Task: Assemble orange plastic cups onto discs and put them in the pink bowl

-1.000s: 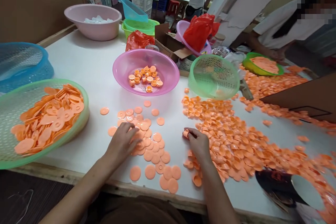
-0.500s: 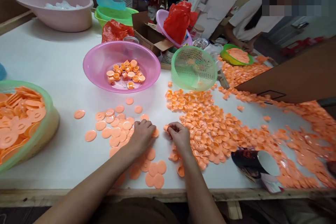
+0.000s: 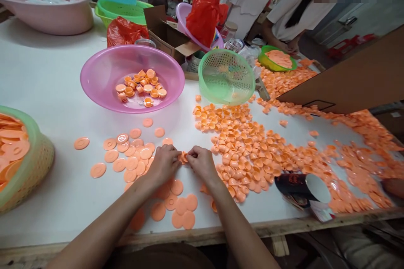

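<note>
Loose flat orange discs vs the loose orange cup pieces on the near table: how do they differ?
Shape: the flat discs are thin and round; the cup pieces are hollow, many showing open mouths.
Spread: the flat discs lie loosely, some overlapping; the cup pieces are packed in a denser heap.
Place: the flat discs lie around the left hand; the cup pieces lie mostly right of the right hand.
Shared: orange colour.

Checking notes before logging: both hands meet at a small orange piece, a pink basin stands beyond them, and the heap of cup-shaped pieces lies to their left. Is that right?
Wrong side: the heap of cup-shaped pieces lies to the right of the hands, as the head view shows. The small orange piece and pink basin are as you say.
</note>
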A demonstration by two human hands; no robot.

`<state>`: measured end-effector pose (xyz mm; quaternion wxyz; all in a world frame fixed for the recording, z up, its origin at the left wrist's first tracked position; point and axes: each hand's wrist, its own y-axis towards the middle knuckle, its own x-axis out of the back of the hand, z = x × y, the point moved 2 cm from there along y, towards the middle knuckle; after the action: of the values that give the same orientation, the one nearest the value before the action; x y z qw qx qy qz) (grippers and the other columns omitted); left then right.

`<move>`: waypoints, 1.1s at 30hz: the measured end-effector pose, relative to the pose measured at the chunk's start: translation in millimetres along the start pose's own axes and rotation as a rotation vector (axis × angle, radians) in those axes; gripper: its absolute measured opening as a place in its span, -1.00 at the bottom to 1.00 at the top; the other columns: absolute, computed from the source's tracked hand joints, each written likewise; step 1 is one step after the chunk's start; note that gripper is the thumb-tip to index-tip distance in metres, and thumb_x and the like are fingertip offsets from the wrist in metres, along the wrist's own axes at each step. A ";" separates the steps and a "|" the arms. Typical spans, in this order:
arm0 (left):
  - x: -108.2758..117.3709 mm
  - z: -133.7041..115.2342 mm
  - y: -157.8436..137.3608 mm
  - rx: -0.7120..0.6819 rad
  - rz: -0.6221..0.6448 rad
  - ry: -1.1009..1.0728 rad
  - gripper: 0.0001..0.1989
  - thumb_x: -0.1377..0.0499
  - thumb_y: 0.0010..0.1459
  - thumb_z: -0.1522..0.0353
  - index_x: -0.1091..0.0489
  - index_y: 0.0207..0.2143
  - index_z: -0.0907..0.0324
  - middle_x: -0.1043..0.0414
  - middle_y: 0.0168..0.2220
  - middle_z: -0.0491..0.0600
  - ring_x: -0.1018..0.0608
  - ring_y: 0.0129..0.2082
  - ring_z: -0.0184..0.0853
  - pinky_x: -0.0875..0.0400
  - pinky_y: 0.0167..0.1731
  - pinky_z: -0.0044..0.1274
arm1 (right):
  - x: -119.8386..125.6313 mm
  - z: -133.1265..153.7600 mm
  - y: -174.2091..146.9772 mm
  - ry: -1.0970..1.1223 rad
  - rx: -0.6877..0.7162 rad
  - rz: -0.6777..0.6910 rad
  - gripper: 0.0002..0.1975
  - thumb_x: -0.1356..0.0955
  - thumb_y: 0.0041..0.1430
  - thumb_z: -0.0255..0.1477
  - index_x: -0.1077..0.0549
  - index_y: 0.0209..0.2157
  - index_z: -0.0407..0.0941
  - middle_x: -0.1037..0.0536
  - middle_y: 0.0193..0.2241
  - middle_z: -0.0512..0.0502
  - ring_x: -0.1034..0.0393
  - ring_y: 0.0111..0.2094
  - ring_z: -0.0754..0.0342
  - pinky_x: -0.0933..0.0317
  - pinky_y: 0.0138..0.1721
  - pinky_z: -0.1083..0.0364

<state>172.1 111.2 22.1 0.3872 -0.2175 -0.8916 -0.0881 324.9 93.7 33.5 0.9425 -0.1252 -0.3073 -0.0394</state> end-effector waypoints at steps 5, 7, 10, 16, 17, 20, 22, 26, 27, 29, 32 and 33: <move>2.0 6.7 1.6 -0.074 0.010 -0.032 -0.79 -0.12 0.07 0.55 -0.53 -0.41 0.16 -0.48 -0.40 -0.03 -0.45 -0.33 -0.30 -0.25 -0.31 -0.47 | -3.9 6.4 -2.7 0.002 -0.048 0.035 -0.89 -0.29 -0.05 -0.47 -0.39 -0.60 -0.09 -0.41 -0.73 0.07 -0.26 -0.65 0.14 -0.10 -0.57 0.18; 3.0 8.7 -1.1 -0.040 -0.026 -0.049 -0.81 -0.13 0.09 0.53 -0.53 -0.35 0.16 -0.49 -0.41 -0.03 -0.46 -0.33 -0.29 -0.27 -0.28 -0.46 | -6.3 6.5 -3.9 0.006 -0.064 0.039 -0.89 -0.29 -0.04 -0.47 -0.39 -0.60 -0.09 -0.39 -0.74 0.08 -0.26 -0.65 0.14 -0.10 -0.57 0.18; 8.2 8.5 -2.9 0.075 -0.022 -0.214 -0.72 -0.08 0.13 0.50 -0.49 -0.14 0.13 -0.54 -0.33 -0.04 -0.51 -0.30 -0.31 -0.33 -0.26 -0.48 | -8.8 8.4 -6.0 -0.063 -0.005 -0.007 -0.88 -0.29 -0.04 -0.48 -0.36 -0.61 -0.09 -0.41 -0.70 0.07 -0.27 -0.60 0.14 -0.10 -0.53 0.18; 14.3 -4.8 10.0 0.293 0.081 -0.247 -0.85 -0.15 0.02 0.42 -0.51 -0.36 0.16 -0.53 -0.44 -0.07 -0.52 -0.42 -0.32 -0.31 -0.41 -0.53 | -8.6 12.8 -6.5 -0.163 0.060 -0.013 -0.86 -0.28 -0.01 -0.50 -0.33 -0.61 -0.09 -0.42 -0.66 0.05 -0.25 -0.58 0.15 -0.06 -0.51 0.18; 12.4 -5.3 11.5 0.322 0.087 -0.226 -0.87 -0.15 0.00 0.43 -0.50 -0.40 0.16 -0.51 -0.47 -0.07 -0.51 -0.45 -0.33 -0.29 -0.44 -0.53 | -8.9 12.8 -6.8 -0.165 0.061 -0.006 -0.85 -0.27 -0.01 -0.51 -0.33 -0.61 -0.09 -0.42 -0.65 0.05 -0.26 -0.58 0.14 -0.06 -0.51 0.17; 5.1 -0.7 11.1 0.366 0.059 -0.245 -0.91 -0.15 0.01 0.41 -0.46 -0.44 0.15 -0.48 -0.51 -0.10 -0.48 -0.48 -0.35 -0.26 -0.49 -0.56 | -13.2 12.3 -9.9 -0.192 0.096 -0.024 -0.85 -0.27 0.03 -0.51 -0.33 -0.58 -0.09 -0.44 -0.63 0.03 -0.26 -0.56 0.14 -0.08 -0.48 0.17; 1.6 4.1 8.7 0.360 0.044 -0.319 -0.91 -0.14 0.04 0.38 -0.45 -0.41 0.16 -0.46 -0.53 -0.11 -0.48 -0.50 -0.37 -0.26 -0.50 -0.58 | -19.0 11.4 -12.5 -0.201 0.099 -0.065 -0.86 -0.27 0.06 -0.50 -0.34 -0.56 -0.09 -0.46 -0.60 0.01 -0.27 -0.54 0.14 -0.09 -0.46 0.16; 0.5 2.1 5.2 0.361 0.088 -0.388 -0.92 -0.15 0.04 0.39 -0.44 -0.44 0.19 -0.49 -0.52 -0.08 -0.52 -0.49 -0.37 -0.31 -0.50 -0.59 | -22.9 11.6 -11.8 -0.128 0.057 -0.082 -0.87 -0.27 0.08 -0.50 -0.40 -0.52 -0.11 -0.48 -0.58 0.00 -0.30 -0.53 0.13 -0.13 -0.45 0.17; 2.3 -1.4 5.3 0.368 0.095 -0.363 -0.94 -0.16 0.02 0.43 -0.43 -0.46 0.20 -0.49 -0.53 -0.07 -0.52 -0.51 -0.36 -0.31 -0.51 -0.58 | -18.9 12.5 -10.9 -0.104 0.053 -0.035 -0.86 -0.27 0.08 -0.50 -0.43 -0.51 -0.11 -0.48 -0.58 0.00 -0.31 -0.53 0.13 -0.15 -0.46 0.17; 11.4 -10.0 7.8 0.381 0.108 -0.331 -0.94 -0.14 -0.01 0.49 -0.42 -0.47 0.22 -0.45 -0.58 -0.08 -0.50 -0.59 -0.38 -0.29 -0.58 -0.59 | -2.0 14.8 -12.3 -0.052 0.059 0.084 -0.85 -0.28 0.09 -0.50 -0.49 -0.46 -0.12 -0.49 -0.58 0.01 -0.34 -0.52 0.12 -0.18 -0.46 0.16; 52.8 -20.0 21.2 0.381 0.004 -0.426 -0.90 -0.13 0.04 0.47 -0.43 -0.35 0.25 -0.40 -0.64 -0.13 -0.47 -0.69 -0.40 -0.29 -0.65 -0.60 | 38.3 15.2 -30.0 -0.067 0.130 0.100 -0.83 -0.31 0.08 -0.49 -0.54 -0.33 -0.11 -0.53 -0.46 -0.03 -0.40 -0.43 0.09 -0.25 -0.38 0.13; 75.5 -21.2 28.2 0.366 -0.098 -0.463 -0.87 -0.14 0.07 0.44 -0.42 -0.29 0.26 -0.41 -0.63 -0.13 -0.48 -0.68 -0.40 -0.32 -0.63 -0.60 | 50.6 13.6 -39.7 -0.118 0.162 0.074 -0.82 -0.32 0.07 -0.51 -0.55 -0.31 -0.11 -0.53 -0.42 -0.04 -0.40 -0.39 0.08 -0.26 -0.35 0.12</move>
<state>153.1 153.5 91.3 0.2017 -0.1153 -0.9667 0.1073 352.0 59.1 82.3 0.9307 -0.0620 -0.3594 0.0276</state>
